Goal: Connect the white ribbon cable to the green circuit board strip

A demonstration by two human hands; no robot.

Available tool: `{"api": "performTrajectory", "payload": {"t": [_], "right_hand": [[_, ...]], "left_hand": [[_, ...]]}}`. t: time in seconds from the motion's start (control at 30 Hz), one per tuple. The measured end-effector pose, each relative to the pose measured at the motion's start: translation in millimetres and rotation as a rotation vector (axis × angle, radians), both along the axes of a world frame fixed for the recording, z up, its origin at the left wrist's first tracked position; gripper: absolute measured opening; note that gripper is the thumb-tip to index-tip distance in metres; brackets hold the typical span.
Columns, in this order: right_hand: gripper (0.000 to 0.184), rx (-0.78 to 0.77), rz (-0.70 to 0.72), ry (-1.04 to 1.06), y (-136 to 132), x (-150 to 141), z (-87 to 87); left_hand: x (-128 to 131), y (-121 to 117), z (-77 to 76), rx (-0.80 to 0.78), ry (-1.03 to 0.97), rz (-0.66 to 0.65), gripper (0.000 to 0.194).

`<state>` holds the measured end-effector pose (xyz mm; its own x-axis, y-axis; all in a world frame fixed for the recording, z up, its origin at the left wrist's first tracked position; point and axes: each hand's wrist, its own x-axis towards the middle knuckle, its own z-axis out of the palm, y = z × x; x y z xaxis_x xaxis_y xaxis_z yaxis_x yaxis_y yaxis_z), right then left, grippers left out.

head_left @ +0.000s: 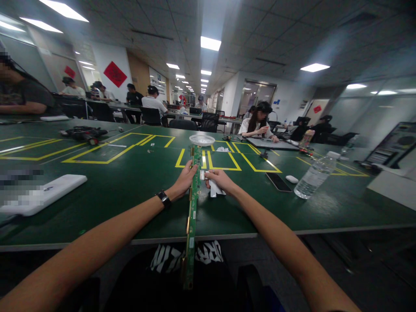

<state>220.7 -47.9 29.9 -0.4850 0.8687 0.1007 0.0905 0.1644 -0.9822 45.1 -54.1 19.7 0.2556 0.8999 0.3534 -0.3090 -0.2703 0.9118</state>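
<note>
From the head camera, a long, narrow green circuit board strip (192, 203) ran away from the person across the dark green table (130, 190), its near end hanging past the table edge over the lap and its far end reaching toward a shallow clear plastic dish (202, 139). The left hand (186, 178) was closed around the strip's left edge about midway along, fingers curled over the top, apparently to steady the board on its thin side so that a face stayed exposed. The right hand (221, 178) sat just beside the strip on its other side, pinching a crumpled white wipe (213, 189) against the table next to the board; whether the wipe touched the board itself was hard to tell at that angle. A black wristwatch (164, 199) ringed the left wrist. To the right lay a black phone (278, 182), a small white oval object (291, 179) and a clear plastic water bottle (314, 175) tipped on its side, all well apart from the hands. A white flat device (45, 194) rested at the left. Yellow tape outlines (224, 162) marked work zones on the table, and other people sat at benches farther back.
</note>
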Motion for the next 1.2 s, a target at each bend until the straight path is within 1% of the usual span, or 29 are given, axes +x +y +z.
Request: {"api": "performTrajectory", "payload": {"t": [0.2,0.33,0.47,0.63,0.8,1.0,1.2], "right_hand": [[0.027,0.019,0.022,0.014,1.0,-0.4,-4.6],[0.028,0.013,0.033,0.019,-2.6,-1.8,-1.9],[0.029,0.003,0.044,0.017,-6.9,-4.0,2.3],[0.028,-0.003,0.078,0.021,-10.0,-5.4,4.5],[0.029,-0.030,0.098,0.023,-10.9,-5.7,4.8],[0.032,-0.005,0.044,0.091,-10.6,-10.0,3.2],[0.031,0.054,0.005,0.087,-11.6,-11.2,2.8]], "left_hand": [[-0.2,-1.5,1.2,0.034,0.056,0.051,0.037],[-0.8,-5.3,4.1,0.047,0.116,0.098,0.034],[-1.0,-7.3,4.8,0.047,0.148,0.089,0.033],[0.7,-8.6,4.7,0.034,0.136,0.103,0.028],[2.1,-10.2,4.2,0.038,0.087,0.088,0.029],[3.5,-11.8,6.2,0.025,0.079,0.081,0.030],[3.3,-11.5,5.5,0.014,0.075,0.099,0.029]]}}
